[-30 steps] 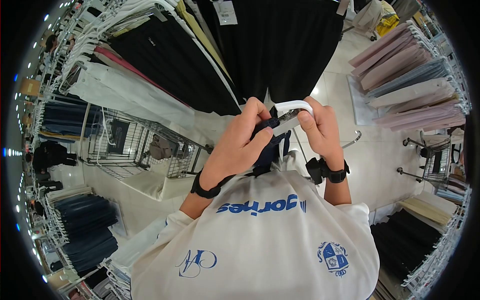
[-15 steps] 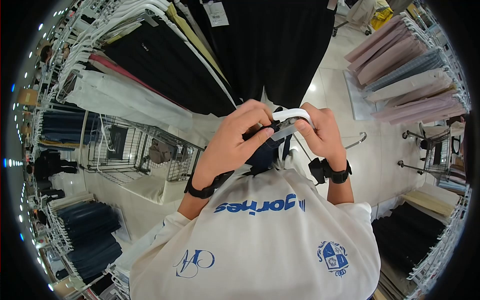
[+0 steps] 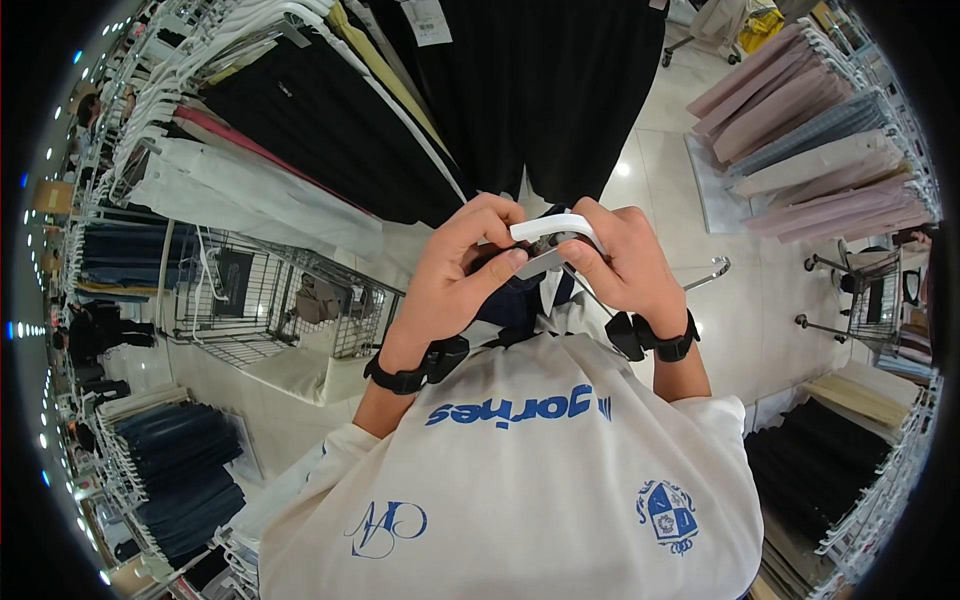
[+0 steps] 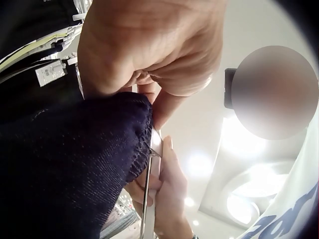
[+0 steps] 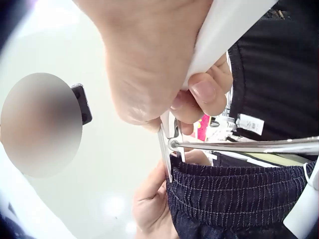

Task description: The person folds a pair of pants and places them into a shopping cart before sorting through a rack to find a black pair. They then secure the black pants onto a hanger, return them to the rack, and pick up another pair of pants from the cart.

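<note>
A dark denim garment with an elastic waistband [image 5: 239, 191] hangs at the person's chest. The left hand [image 3: 450, 270] pinches the waistband edge between thumb and fingers, beside a metal clip [image 5: 173, 143]. Thumb and curled fingers of the right hand [image 3: 630, 262] grip a white clip hanger [image 3: 545, 228] at the clip. From the hanger a slim metal rod [image 5: 249, 146] runs out, and its hook [image 3: 712, 275] shows right of the right wrist. In the left wrist view, the denim [image 4: 75, 154] covers much of the lower left, below the left palm [image 4: 149, 40].
Black trousers [image 3: 560, 90] hang directly ahead, beside a rack of garments on white hangers [image 3: 180, 80]. A wire cart [image 3: 270, 300] stands to the left. Pink and grey garments [image 3: 800, 140] hang at the right, with another cart [image 3: 865, 310] below them.
Both hands and the hanger have shifted a little left in the head view. The left hand stays at the waistband and the right hand keeps its hold on the hanger.
</note>
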Demonstrator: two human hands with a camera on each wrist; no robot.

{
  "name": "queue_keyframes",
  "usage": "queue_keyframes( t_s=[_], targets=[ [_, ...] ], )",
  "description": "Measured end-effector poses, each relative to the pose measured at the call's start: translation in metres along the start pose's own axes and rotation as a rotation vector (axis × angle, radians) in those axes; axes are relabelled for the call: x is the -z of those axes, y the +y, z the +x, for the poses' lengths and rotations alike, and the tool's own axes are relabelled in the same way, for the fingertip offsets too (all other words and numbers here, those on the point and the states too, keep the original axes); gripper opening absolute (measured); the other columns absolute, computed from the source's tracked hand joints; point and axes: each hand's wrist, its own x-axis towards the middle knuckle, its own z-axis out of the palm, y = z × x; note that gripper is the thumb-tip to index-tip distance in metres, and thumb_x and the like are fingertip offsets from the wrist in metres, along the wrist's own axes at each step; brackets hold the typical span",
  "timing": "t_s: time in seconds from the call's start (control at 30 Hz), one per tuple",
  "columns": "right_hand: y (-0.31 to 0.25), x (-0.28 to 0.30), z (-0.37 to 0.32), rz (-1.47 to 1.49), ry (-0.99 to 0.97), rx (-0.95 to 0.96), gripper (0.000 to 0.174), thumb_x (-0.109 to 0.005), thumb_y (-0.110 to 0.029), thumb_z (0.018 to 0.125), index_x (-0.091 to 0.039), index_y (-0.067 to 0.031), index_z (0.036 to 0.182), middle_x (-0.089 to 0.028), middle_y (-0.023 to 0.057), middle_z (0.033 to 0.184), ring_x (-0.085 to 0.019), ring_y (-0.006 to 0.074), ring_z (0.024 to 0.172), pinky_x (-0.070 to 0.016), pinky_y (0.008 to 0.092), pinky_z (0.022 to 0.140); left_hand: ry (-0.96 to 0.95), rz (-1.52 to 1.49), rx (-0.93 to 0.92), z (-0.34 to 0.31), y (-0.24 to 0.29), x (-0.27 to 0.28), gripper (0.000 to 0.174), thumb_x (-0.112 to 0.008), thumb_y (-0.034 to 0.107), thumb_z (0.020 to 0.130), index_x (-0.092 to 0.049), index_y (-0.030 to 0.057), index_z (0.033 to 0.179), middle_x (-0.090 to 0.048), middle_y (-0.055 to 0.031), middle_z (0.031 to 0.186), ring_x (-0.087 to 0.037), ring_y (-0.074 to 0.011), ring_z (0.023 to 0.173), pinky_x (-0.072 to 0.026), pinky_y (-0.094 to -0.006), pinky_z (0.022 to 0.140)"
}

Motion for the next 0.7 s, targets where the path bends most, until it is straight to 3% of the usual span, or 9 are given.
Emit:
queue_keyframes(
  t_s=[0.3, 0.7],
  targets=[
    [-0.001, 0.016, 0.004, -0.019, -0.005, 0.146, 0.032, -0.065, -0.031, 0.095, -0.058, -0.0048, 0.078, -0.050, 0.0100, 0.052, -0.052, 0.0304, 0.045, -0.0375, 0.0356, 0.045, -0.028, -0.013, -0.027, -0.006, 0.004, -0.009, 0.014, -0.068, -0.001, 0.089, -0.055, 0.0028, 0.088, -0.045, -0.0043, 0.108, -0.046, -0.0090, 0.085, -0.0402, -0.0218, 0.071],
    [-0.004, -0.006, -0.003, 0.102, 0.024, 0.100, 0.031, -0.066, -0.030, 0.095, -0.056, -0.0032, 0.083, -0.051, 0.0119, 0.055, -0.051, 0.0311, 0.045, -0.0375, 0.0355, 0.046, 0.037, -0.037, -0.012, -0.009, 0.002, -0.007, 0.016, -0.068, 0.001, 0.091, -0.052, 0.0047, 0.089, -0.046, -0.0039, 0.107, -0.046, -0.0092, 0.089, -0.0416, -0.0222, 0.075]
  ],
)
